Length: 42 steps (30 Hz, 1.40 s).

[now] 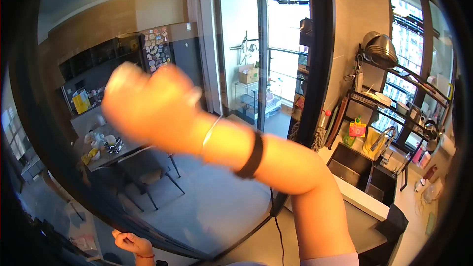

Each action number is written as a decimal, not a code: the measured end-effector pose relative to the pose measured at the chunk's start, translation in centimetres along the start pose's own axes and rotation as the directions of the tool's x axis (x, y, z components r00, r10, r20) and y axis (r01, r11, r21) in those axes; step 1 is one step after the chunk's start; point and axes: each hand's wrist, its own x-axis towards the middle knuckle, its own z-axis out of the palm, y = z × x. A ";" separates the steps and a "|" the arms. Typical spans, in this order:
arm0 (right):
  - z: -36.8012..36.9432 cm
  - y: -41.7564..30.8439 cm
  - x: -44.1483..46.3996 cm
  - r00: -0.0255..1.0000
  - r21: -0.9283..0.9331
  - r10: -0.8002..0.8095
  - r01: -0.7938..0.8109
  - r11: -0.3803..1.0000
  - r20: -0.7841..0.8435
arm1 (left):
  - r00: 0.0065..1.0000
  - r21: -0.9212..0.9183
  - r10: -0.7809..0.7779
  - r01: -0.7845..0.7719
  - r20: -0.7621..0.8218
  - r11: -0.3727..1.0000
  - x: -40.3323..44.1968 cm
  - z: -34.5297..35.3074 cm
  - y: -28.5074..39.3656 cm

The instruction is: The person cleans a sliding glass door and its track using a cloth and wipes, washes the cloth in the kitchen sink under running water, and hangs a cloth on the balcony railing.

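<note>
Raised across the middle of the view, my right hand (150, 103) is blurred by motion. Its fingers look curled in, and anything within them cannot be made out. Behind it is a large glass panel (207, 207) with a dark frame; whether the hand touches the glass is unclear. A thin light bracelet (211, 133) circles the wrist, with a black band (253, 155) farther up the forearm. Low at the left, my left hand (130, 243) has its fingers folded in, with nothing visible in them, and a red string at the wrist.
On the right are a black double sink (350, 162), a dish rack (409, 76) with metal bowls, and bottles. Beyond the glass stand a table (116, 155) with items on it, chairs (148, 175) and a fridge with magnets (186, 51). A black cable (279, 231) hangs below the arm.
</note>
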 end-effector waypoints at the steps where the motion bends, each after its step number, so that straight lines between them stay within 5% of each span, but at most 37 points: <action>1: -0.1 -2.5 -1.1 0.954 0.154 -0.123 0.169 0.973 -0.273 | 1.000 -0.007 0.004 -0.004 0.005 1.000 0.1 0.0 -0.1; 3: -0.2 -2.9 -1.4 0.901 0.370 -0.108 0.279 0.886 -0.420 | 0.999 0.039 0.007 -0.006 -0.033 0.999 -0.1 0.0 -0.3; 5: 0.1 2.5 -2.0 0.989 0.244 -0.141 0.146 0.959 -0.037 | 1.000 0.031 0.001 0.000 -0.023 1.000 -0.5 -0.5 -1.0; 6: 1.0 6.4 -2.2 0.968 0.280 0.154 -0.094 0.955 -0.199 | 0.999 0.040 -0.040 0.041 -0.022 0.998 -1.0 -0.9 -1.5; 7: 2.6 10.9 -3.7 0.913 0.370 0.369 -0.286 0.884 -0.175 | 0.997 0.056 -0.082 0.083 -0.015 0.995 -1.5 -1.3 -1.9; 8: 2.3 14.5 -5.6 0.826 0.196 0.560 -0.540 0.818 -0.061 | 0.997 0.055 -0.010 0.014 -0.074 0.998 -0.8 -0.5 -1.3; 9: 3.7 19.1 -8.7 0.762 0.104 0.641 -0.633 0.767 -0.092 | 0.998 0.074 -0.014 0.018 -0.057 0.997 -0.3 -0.2 -1.0; 11: 3.9 25.1 -15.3 0.821 -0.502 0.570 -0.485 0.716 0.019 | 0.988 0.177 0.116 -0.098 -0.097 0.979 0.1 -0.1 -0.6; 12: 3.4 25.2 -17.3 0.562 -0.179 0.822 -0.821 0.542 -0.093 | 0.992 0.135 0.101 -0.090 -0.080 0.987 0.4 -0.1 0.0; 13: 3.2 25.9 -20.2 0.563 -0.372 0.825 -0.777 0.508 -0.049 | 0.994 0.098 0.085 -0.078 -0.064 0.992 0.6 -0.1 0.3; 14: 3.1 25.8 -21.9 0.259 -0.364 0.966 -0.902 0.234 -0.021 | 0.997 0.074 0.056 -0.052 -0.051 0.996 0.2 -0.4 0.1; 15: 3.9 26.3 -25.6 0.157 -0.275 0.987 -0.951 0.140 -0.039 | 0.998 0.058 0.028 -0.025 -0.048 0.998 -0.2 -0.7 -0.2; 16: 4.1 26.2 -29.0 0.417 -0.503 0.899 -0.753 0.424 0.134 | 0.996 0.045 0.045 -0.041 -0.076 0.998 0.0 0.0 0.1; 17: 5.1 25.4 -32.1 0.496 -0.456 0.866 -0.758 0.466 0.061 | 0.987 0.074 0.126 -0.119 -0.097 0.990 0.3 0.4 0.3; 18: 2.6 19.3 -27.6 0.246 -0.226 0.968 -0.942 0.248 0.037 | 0.992 -0.026 0.090 -0.092 -0.085 0.995 0.4 0.8 0.8; 19: 2.8 15.8 -27.8 0.156 -0.108 0.984 -0.983 0.147 -0.082 | 0.992 -0.101 0.090 -0.099 -0.086 0.990 0.5 1.4 0.9; 20: 1.7 10.8 -26.3 0.167 0.037 0.986 -0.985 0.168 -0.030 | 0.992 -0.147 0.076 -0.090 -0.100 0.985 0.1 1.8 0.6; 21: 1.8 6.6 -28.0 0.416 0.130 0.907 -0.898 0.421 -0.066 | 0.996 -0.105 0.062 -0.068 -0.065 0.992 0.3 1.8 1.2; 22: 0.8 0.9 -28.6 0.334 0.195 0.940 -0.929 0.314 0.077 | 0.990 -0.125 0.120 -0.130 -0.079 0.984 0.6 2.3 0.8; 23: 0.3 -5.1 -30.7 0.419 0.183 0.902 -0.900 0.396 0.107 | 0.988 -0.035 0.142 -0.144 -0.056 0.989 1.3 2.5 1.7; 24: -1.2 -11.0 -34.0 0.351 0.228 0.879 -0.930 0.287 0.324 | 0.988 0.019 0.155 -0.156 0.026 0.988 1.0 2.5 1.5; 25: -3.7 -16.1 -35.4 0.421 0.208 0.725 -0.906 0.369 0.545 | 0.989 -0.012 0.145 -0.145 0.005 0.989 1.2 3.0 1.8; 26: -6.3 -19.7 -37.8 0.469 0.244 0.289 -0.785 0.569 0.835 | 0.991 0.021 0.134 -0.134 0.024 0.991 1.6 2.9 2.3; 27: -8.9 -22.8 -38.4 0.509 0.417 0.010 -0.716 0.560 0.861 | 0.993 0.016 0.104 -0.104 -0.054 0.994 1.9 3.1 2.5; 28: -11.6 -25.2 -40.1 0.262 0.297 -0.141 -0.807 0.510 0.955 | 0.999 0.039 0.041 -0.040 -0.034 0.998 2.1 3.1 2.9; 29: -13.2 -27.1 -44.7 0.197 0.292 -0.277 -0.885 0.363 0.941 | 0.999 0.030 -0.033 0.032 0.012 0.999 2.2 3.0 3.1; 30: -15.6 -27.8 -48.1 0.097 0.226 -0.344 -0.906 0.358 0.934 | 0.985 0.101 -0.079 0.064 0.152 0.993 2.8 2.3 3.4; 31: -18.2 -28.0 -51.7 0.082 0.181 -0.285 -0.922 0.342 0.955 | 0.979 0.148 -0.015 -0.015 0.203 0.989 3.5 1.7 3.7; 32: -20.1 -27.1 -53.7 -0.196 -0.009 -0.339 -0.876 0.483 0.920 | 0.968 0.136 0.005 -0.041 0.252 0.990 4.2 1.1 4.0; 34: -24.3 -24.9 -58.7 -0.567 -0.357 -0.215 -0.724 0.590 0.795 | 0.928 0.147 -0.094 0.043 0.361 0.988 5.7 0.5 5.4; 35: -25.6 -22.4 -50.4 -0.749 -0.456 -0.246 -0.593 0.663 0.615 | 0.909 0.143 -0.115 0.062 0.400 0.988 6.2 0.6 5.7; 37: -27.5 -20.8 -46.5 -0.864 -0.411 -0.144 -0.368 0.834 0.482 | 0.894 0.122 -0.151 0.109 0.421 0.987 7.1 0.4 6.2; 41: -28.6 -20.1 -56.1 -0.730 -0.304 -0.194 -0.490 0.817 0.655 | 0.896 0.052 -0.163 0.155 0.412 0.986 6.9 1.0 6.2; 42: -28.9 -20.5 -55.1 -0.663 -0.444 -0.083 -0.584 0.679 0.744 | 0.897 0.051 -0.165 0.158 0.409 0.986 6.9 1.1 6.1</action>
